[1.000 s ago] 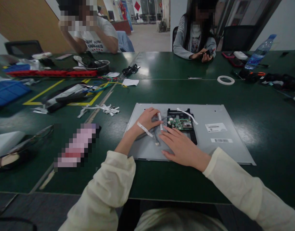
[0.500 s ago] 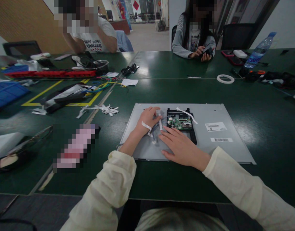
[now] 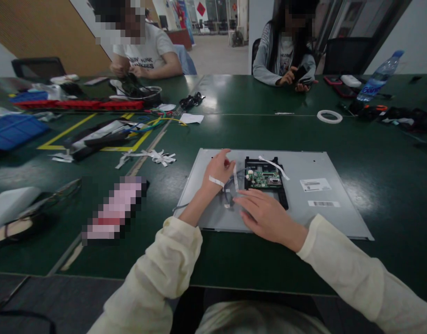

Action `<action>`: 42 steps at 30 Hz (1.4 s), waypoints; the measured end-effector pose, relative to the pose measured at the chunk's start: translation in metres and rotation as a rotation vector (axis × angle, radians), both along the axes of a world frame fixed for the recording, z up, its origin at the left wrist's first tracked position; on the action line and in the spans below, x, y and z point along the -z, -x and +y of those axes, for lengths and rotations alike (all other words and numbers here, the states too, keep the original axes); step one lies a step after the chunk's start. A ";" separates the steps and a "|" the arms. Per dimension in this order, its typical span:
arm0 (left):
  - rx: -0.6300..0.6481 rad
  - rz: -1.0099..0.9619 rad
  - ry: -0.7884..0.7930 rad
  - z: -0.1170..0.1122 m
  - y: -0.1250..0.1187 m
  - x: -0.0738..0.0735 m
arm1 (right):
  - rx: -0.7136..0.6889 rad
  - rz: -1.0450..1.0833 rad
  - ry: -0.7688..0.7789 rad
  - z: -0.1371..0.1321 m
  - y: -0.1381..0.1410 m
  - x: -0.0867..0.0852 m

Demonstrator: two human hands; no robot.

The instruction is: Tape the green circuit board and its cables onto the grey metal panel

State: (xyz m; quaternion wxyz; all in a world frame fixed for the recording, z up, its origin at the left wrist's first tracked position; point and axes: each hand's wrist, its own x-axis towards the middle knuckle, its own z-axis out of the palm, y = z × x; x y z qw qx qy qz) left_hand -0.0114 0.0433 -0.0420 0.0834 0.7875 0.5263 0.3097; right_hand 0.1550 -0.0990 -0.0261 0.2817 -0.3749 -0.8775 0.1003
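Observation:
My left hand (image 3: 217, 172) is over the left half of a flat grey metal panel (image 3: 296, 215), fingers bent and apart from the thumb. A short white tape strip (image 3: 216, 181) sticks to the back of this hand. The thumb tip is by the upper end of another white tape strip (image 3: 235, 179), lying along a grey cable (image 3: 228, 197). My right hand (image 3: 264, 214) lies low over the panel, fingers stretched towards that strip's lower end. Beside them, a black frame (image 3: 283, 199) holds a green circuit board (image 3: 264, 180). A loose white strip (image 3: 274, 167) rests across its upper edge.
A phone (image 3: 117, 211) and a pile of torn white strips (image 3: 162, 157) lie left of the panel. Beyond it are a tape roll (image 3: 329, 116) and a water bottle (image 3: 378, 79). A blue bin (image 3: 15, 130) stands far left. Two people sit across the table.
My left fingers have risen and bent slightly at the tape strip. My right hand has stayed nearly still beside it. Across the table, the left person's hands have come down. The view has shifted slightly.

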 end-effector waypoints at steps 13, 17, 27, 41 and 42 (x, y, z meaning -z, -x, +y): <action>0.132 -0.444 -0.054 -0.063 -0.044 -0.048 | -0.022 0.953 0.957 0.007 0.005 -0.005; 0.138 -0.341 -0.131 -0.063 -0.042 -0.043 | 0.006 0.904 0.999 0.007 0.002 -0.007; 0.099 -0.464 0.121 -0.042 -0.020 -0.051 | 0.204 0.935 0.838 0.024 -0.043 -0.028; 0.406 -0.084 0.378 -0.094 -0.066 -0.034 | 0.611 0.277 0.377 -0.003 -0.089 -0.003; 0.399 -0.048 0.332 -0.095 -0.069 -0.032 | 0.641 0.216 0.328 -0.004 -0.090 0.000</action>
